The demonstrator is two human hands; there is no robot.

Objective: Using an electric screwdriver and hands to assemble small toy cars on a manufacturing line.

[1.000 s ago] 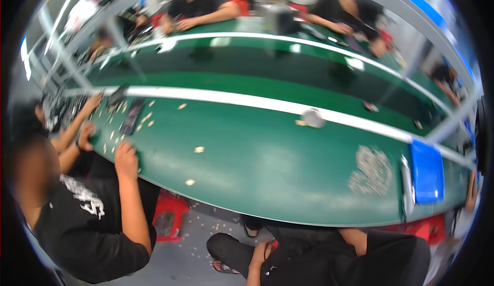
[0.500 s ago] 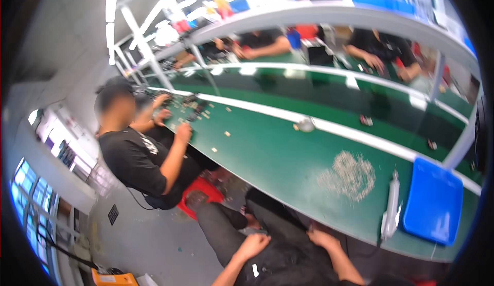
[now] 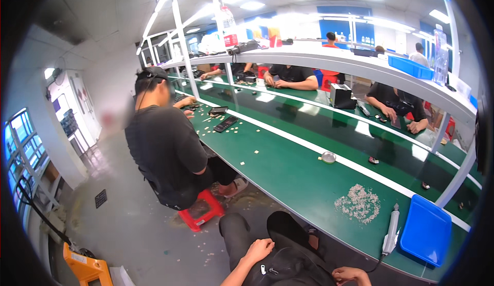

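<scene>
My left hand (image 3: pixel 261 248) rests on my left thigh, its fingers loosely curled with nothing seen in them. Lower right, beside my lap and below the bench edge, my right hand (image 3: pixel 348 274) hangs with curled fingers; no thing shows in it. Both hands are apart from the green bench top (image 3: pixel 288 183). On the bench to the right lies a grey electric screwdriver (image 3: pixel 392 230) with its cord running over the edge. Beside it stands a blue plastic tray (image 3: pixel 427 229). Left of the screwdriver spreads a pile of small pale metallic pieces (image 3: pixel 358 204), too small to name.
A small round metal dish (image 3: pixel 328 157) sits near the white rail. Beyond runs a dark green conveyor belt (image 3: pixel 309 124) with small parts. A co-worker (image 3: pixel 164 142) sits left on a red stool (image 3: pixel 203 211). An orange pallet jack (image 3: pixel 85 265) stands lower left.
My view has swung left and up, so the bench appears lower and farther right. My right hand shows lower, beside my lap. The co-worker at left now faces farther away from me.
</scene>
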